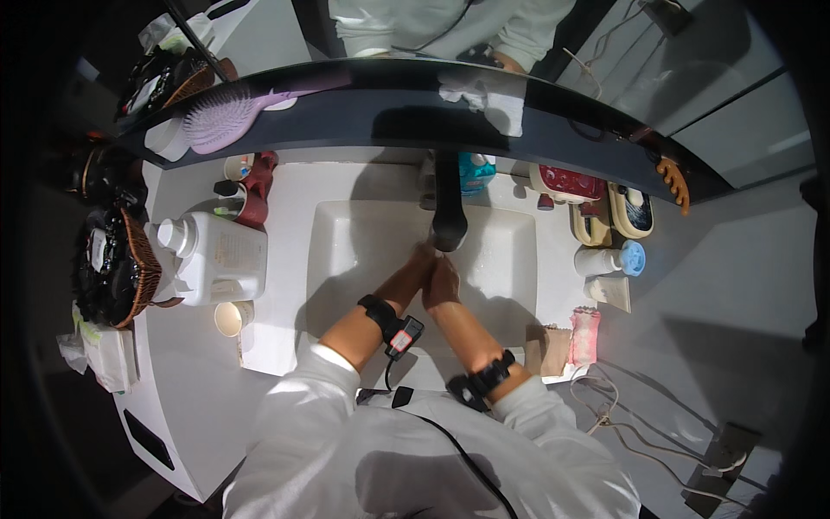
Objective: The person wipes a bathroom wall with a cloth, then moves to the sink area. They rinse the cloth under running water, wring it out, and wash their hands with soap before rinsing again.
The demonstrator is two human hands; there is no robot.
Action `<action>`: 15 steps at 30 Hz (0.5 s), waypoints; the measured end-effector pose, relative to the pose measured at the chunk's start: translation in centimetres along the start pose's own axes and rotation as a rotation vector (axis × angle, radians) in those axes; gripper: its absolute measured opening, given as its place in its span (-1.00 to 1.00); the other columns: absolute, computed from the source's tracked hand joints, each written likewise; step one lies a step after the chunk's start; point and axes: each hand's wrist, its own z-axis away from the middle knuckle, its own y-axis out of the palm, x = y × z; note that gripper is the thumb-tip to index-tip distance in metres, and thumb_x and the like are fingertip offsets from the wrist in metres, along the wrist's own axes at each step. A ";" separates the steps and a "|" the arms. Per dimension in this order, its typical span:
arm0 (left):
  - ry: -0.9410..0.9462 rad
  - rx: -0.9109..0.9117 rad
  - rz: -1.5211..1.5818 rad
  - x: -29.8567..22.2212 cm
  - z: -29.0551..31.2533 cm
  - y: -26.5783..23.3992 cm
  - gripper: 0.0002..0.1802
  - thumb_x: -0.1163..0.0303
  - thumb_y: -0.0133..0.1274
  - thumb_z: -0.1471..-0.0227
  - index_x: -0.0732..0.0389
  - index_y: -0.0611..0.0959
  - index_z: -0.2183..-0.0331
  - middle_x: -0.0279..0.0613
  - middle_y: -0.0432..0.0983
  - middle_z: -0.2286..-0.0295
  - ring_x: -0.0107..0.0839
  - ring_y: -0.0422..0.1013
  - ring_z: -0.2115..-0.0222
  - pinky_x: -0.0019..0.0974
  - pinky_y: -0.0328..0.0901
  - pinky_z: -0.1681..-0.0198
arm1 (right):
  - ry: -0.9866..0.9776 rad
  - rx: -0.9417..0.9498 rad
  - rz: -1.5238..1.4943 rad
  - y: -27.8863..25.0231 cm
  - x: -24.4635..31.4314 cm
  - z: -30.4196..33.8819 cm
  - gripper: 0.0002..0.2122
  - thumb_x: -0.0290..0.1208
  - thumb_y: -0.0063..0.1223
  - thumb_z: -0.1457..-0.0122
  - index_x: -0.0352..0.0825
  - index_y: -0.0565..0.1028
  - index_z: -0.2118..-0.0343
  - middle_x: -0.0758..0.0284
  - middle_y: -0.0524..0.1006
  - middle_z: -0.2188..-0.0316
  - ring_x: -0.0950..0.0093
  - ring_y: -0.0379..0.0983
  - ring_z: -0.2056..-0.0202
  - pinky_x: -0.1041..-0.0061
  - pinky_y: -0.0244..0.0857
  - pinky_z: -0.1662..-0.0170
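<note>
Both my hands are together just under the spout of a black faucet, over a white rectangular sink. My left hand touches or overlaps my right hand at the middle of the basin. The fingers of both are mostly hidden, small and in shadow, so their shape is unclear. I cannot make out whether water is running. A black strap with a small device circles my left forearm, and another black strap my right. White sleeves are pushed up toward my elbows.
Left of the sink stand a large white jug and a paper cup. On the right are a white bottle with a blue top, a tube and a pink packet. A purple hairbrush lies on the dark shelf above.
</note>
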 end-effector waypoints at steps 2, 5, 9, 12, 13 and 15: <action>0.242 -0.170 -0.617 0.0 -1.4 0.6 -0.67 0.21 -0.05 -0.03 0.21 0.46 0.22 -0.09 0.41 0.27 -0.25 0.38 0.27 -0.26 0.31 0.27 | 0.069 0.089 -0.048 1.3 1.4 4.9 -0.68 -0.47 0.07 0.01 -0.31 0.36 0.14 0.28 0.41 0.23 0.46 0.35 0.20 0.49 0.28 0.20; 0.549 -0.084 -0.820 0.0 -1.4 1.5 -0.72 0.29 -0.08 -0.04 0.23 0.47 0.21 -0.02 0.37 0.20 -0.22 0.33 0.19 -0.23 0.26 0.17 | 0.030 0.180 0.078 2.9 2.7 8.3 -0.69 -0.42 0.08 -0.02 -0.32 0.35 0.15 0.28 0.41 0.32 0.38 0.37 0.29 0.41 0.30 0.15; 0.194 0.029 -0.171 0.4 1.8 1.6 -0.71 0.35 -0.13 -0.05 0.26 0.42 0.17 -0.03 0.34 0.17 -0.22 0.30 0.15 -0.22 0.22 0.12 | 0.156 0.153 0.007 3.4 2.8 7.1 -0.63 -0.39 0.13 0.05 -0.28 0.36 0.14 0.26 0.42 0.34 0.34 0.37 0.29 0.37 0.30 0.13; -0.117 0.005 0.460 1.0 2.8 1.4 -0.69 0.40 -0.16 -0.05 0.28 0.39 0.13 -0.04 0.32 0.14 -0.23 0.28 0.12 -0.21 0.19 0.07 | 0.277 0.223 -0.133 3.1 2.4 6.4 -0.63 -0.38 0.13 0.07 -0.28 0.36 0.15 0.25 0.42 0.35 0.32 0.38 0.26 0.36 0.30 0.12; -0.122 -0.024 0.537 1.3 2.6 1.3 -0.68 0.41 -0.18 -0.05 0.28 0.38 0.12 -0.04 0.32 0.13 -0.23 0.27 0.11 -0.21 0.18 0.06 | 0.323 0.163 -0.165 3.1 2.3 6.4 -0.64 -0.38 0.13 0.07 -0.28 0.37 0.16 0.25 0.41 0.36 0.31 0.38 0.25 0.35 0.30 0.11; -0.073 -0.090 0.640 1.8 1.7 1.2 -0.67 0.44 -0.20 -0.05 0.29 0.36 0.10 -0.04 0.30 0.12 -0.23 0.25 0.10 -0.21 0.17 0.03 | 0.351 0.406 -0.410 3.3 2.4 6.4 -0.61 -0.29 0.03 -0.04 -0.26 0.30 0.07 0.24 0.41 0.30 0.32 0.37 0.24 0.36 0.31 0.12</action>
